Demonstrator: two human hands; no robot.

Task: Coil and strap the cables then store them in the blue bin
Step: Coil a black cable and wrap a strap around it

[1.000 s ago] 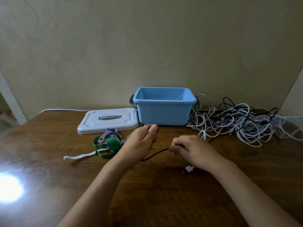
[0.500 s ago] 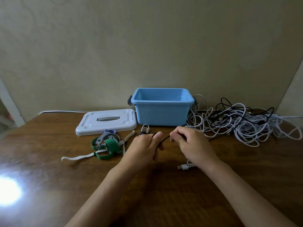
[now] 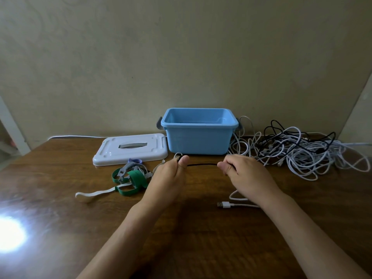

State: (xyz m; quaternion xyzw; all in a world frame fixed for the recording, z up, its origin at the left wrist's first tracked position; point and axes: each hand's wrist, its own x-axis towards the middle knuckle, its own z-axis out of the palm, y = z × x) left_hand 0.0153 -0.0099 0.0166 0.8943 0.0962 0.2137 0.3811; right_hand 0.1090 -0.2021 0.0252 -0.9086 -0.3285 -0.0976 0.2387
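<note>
A thin black cable (image 3: 202,164) runs taut between my two hands just in front of the blue bin (image 3: 199,140). My left hand (image 3: 168,181) pinches one end between thumb and fingers. My right hand (image 3: 246,174) grips the other part with curled fingers. The bin stands open at the back of the table, and nothing shows inside it. A tangled heap of white and black cables (image 3: 302,152) lies to its right. A white USB cable (image 3: 231,204) lies on the table under my right wrist. Green, grey and white straps (image 3: 130,178) lie left of my left hand.
The bin's white lid (image 3: 130,150) lies flat to the left of the bin. The wooden table (image 3: 60,238) meets a wall at the back. A bright glare spot sits at the near left.
My hands have drawn apart, the right one moving right, so the black cable now stretches straight between them. Both hands sit closer to the bin than a second ago.
</note>
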